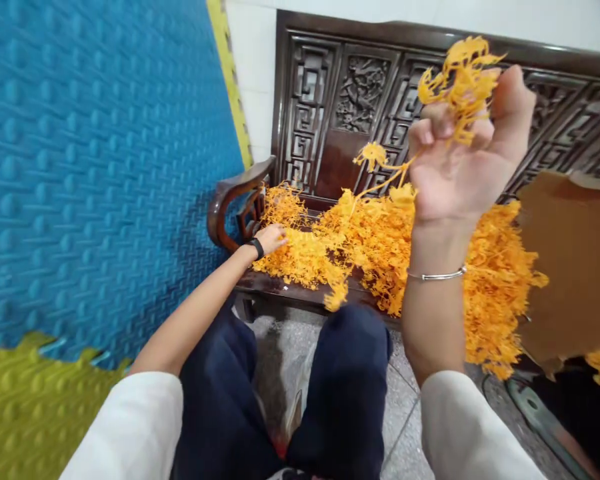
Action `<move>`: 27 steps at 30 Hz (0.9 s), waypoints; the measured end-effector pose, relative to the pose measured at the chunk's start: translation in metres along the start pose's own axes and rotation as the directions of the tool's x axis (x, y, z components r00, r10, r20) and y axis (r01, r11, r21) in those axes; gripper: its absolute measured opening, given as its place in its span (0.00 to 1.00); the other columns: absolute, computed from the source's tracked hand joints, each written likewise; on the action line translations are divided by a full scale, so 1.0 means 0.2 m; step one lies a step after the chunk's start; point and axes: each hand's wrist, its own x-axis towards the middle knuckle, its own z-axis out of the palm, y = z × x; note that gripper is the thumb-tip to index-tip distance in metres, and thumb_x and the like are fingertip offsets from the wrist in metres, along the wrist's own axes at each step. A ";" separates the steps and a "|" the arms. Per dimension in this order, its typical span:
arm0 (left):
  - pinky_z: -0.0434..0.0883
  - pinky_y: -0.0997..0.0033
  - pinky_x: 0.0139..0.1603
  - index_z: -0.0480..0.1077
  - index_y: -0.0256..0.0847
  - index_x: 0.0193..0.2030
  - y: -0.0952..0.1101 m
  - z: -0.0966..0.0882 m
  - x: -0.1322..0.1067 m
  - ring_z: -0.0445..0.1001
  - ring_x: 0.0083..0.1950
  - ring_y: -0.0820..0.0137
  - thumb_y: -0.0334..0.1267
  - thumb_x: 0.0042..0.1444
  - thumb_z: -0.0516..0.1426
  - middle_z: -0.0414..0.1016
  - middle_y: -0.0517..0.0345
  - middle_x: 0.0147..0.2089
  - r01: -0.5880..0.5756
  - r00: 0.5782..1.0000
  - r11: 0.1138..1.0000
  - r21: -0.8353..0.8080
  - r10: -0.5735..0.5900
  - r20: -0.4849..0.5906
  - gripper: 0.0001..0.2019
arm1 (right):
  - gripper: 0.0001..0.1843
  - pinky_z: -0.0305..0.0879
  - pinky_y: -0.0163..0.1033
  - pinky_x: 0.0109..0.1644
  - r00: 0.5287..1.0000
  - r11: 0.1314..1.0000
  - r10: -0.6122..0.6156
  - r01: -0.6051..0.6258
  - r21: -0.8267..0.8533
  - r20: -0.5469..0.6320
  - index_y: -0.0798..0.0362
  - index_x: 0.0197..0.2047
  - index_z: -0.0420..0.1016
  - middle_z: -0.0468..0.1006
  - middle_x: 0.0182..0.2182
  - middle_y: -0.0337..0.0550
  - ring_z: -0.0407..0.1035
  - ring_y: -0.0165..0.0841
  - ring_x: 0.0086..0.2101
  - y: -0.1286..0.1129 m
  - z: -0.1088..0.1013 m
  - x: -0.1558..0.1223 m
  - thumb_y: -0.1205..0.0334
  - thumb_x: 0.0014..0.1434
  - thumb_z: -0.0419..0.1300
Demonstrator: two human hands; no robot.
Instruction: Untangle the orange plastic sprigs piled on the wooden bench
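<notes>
Raised high on the right, my right hand [467, 157] has its fingers curled round a bunch of orange artificial flowers [467, 83] with thin frilly petals. From the hand, slender orange stems trail to the left, one ending in a small flower head [371, 156]. Lower on the left, my left hand [271, 238], with a dark band at the wrist, lies at the edge of an orange heap of the same flowers [305, 257]. Its fingers are stretched out against the heap, with the tips partly lost among the petals.
The heap covers much of a dark wooden bench [265, 285] with a carved back [363, 93] and a curved armrest [225, 207]. Brown cardboard [575, 260] stands at the right. A blue textured foam mat [105, 167] rises along the left. My knees are against the bench front.
</notes>
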 end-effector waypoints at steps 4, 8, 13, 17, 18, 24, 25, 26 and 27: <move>0.64 0.64 0.51 0.71 0.32 0.33 0.06 -0.10 -0.16 0.71 0.44 0.62 0.43 0.55 0.54 0.74 0.49 0.37 0.020 0.999 1.000 -0.009 -0.020 -0.049 0.14 | 0.26 0.57 0.33 0.27 0.960 0.965 0.247 -0.255 0.054 0.130 0.57 0.22 0.72 0.74 0.27 0.27 0.67 0.18 0.27 0.17 0.13 -0.15 0.60 0.63 0.41; 0.63 0.64 0.53 0.69 0.36 0.48 0.20 -0.03 -0.29 0.69 0.51 0.63 0.50 0.58 0.50 0.74 0.51 0.48 -0.137 0.989 0.930 -0.340 0.113 -0.091 0.21 | 0.06 0.65 0.33 0.27 0.856 0.880 0.469 -0.475 -0.028 0.220 0.53 0.29 0.70 0.68 0.24 0.32 0.62 0.21 0.22 0.47 0.15 -0.35 0.60 0.54 0.58; 0.66 0.60 0.50 0.70 0.38 0.47 0.22 0.13 -0.45 0.73 0.48 0.60 0.62 0.58 0.39 0.76 0.49 0.43 0.191 0.968 0.679 -0.709 -0.009 0.252 0.32 | 0.08 0.65 0.32 0.29 0.776 0.810 0.573 -0.585 -0.039 0.264 0.53 0.31 0.69 0.69 0.26 0.34 0.65 0.24 0.26 0.67 0.06 -0.49 0.61 0.47 0.62; 0.67 0.63 0.47 0.71 0.39 0.43 0.18 0.13 -0.47 0.75 0.42 0.62 0.65 0.56 0.42 0.77 0.49 0.36 0.353 0.905 0.579 -0.735 -0.011 0.426 0.32 | 0.08 0.67 0.32 0.29 0.725 0.750 0.652 -0.660 -0.043 0.222 0.52 0.32 0.69 0.70 0.25 0.33 0.66 0.24 0.25 0.74 -0.03 -0.51 0.62 0.48 0.62; 0.67 0.63 0.46 0.71 0.39 0.43 0.18 0.12 -0.47 0.75 0.41 0.63 0.64 0.55 0.46 0.77 0.50 0.34 0.367 0.905 0.573 -0.733 -0.037 0.424 0.30 | 0.08 0.67 0.31 0.29 0.716 0.738 0.664 -0.674 -0.034 0.214 0.53 0.32 0.69 0.70 0.25 0.33 0.66 0.24 0.25 0.76 -0.05 -0.50 0.62 0.48 0.62; 0.68 0.70 0.34 0.69 0.35 0.24 0.19 0.09 -0.43 0.71 0.26 0.72 0.55 0.50 0.58 0.73 0.55 0.22 0.383 0.891 0.629 -0.677 -0.058 0.450 0.21 | 0.07 0.61 0.27 0.23 0.657 0.728 0.671 -0.670 -0.141 0.344 0.53 0.31 0.68 0.73 0.25 0.35 0.67 0.23 0.23 0.88 -0.13 -0.47 0.59 0.51 0.61; 0.67 0.71 0.32 0.67 0.36 0.20 0.19 0.10 -0.43 0.70 0.23 0.73 0.53 0.51 0.59 0.71 0.57 0.19 0.395 0.878 0.648 -0.651 -0.057 0.476 0.21 | 0.08 0.63 0.29 0.25 0.636 0.730 0.673 -0.652 -0.203 0.378 0.53 0.31 0.68 0.74 0.24 0.35 0.68 0.24 0.23 0.89 -0.15 -0.45 0.58 0.51 0.60; 0.66 0.72 0.29 0.66 0.36 0.18 0.19 0.11 -0.43 0.68 0.20 0.74 0.51 0.51 0.59 0.68 0.58 0.16 0.420 0.858 0.659 -0.624 -0.064 0.509 0.21 | 0.08 0.65 0.31 0.26 0.642 0.743 0.667 -0.612 -0.271 0.378 0.53 0.31 0.68 0.74 0.23 0.36 0.69 0.26 0.23 0.90 -0.17 -0.43 0.57 0.52 0.60; 0.64 0.73 0.26 0.66 0.36 0.18 0.19 0.12 -0.43 0.66 0.17 0.76 0.51 0.52 0.58 0.67 0.60 0.14 0.451 0.835 0.661 -0.600 -0.075 0.545 0.21 | 0.08 0.66 0.33 0.27 0.693 0.766 0.641 -0.545 -0.342 0.331 0.53 0.31 0.68 0.74 0.22 0.36 0.69 0.27 0.23 0.91 -0.20 -0.39 0.57 0.52 0.59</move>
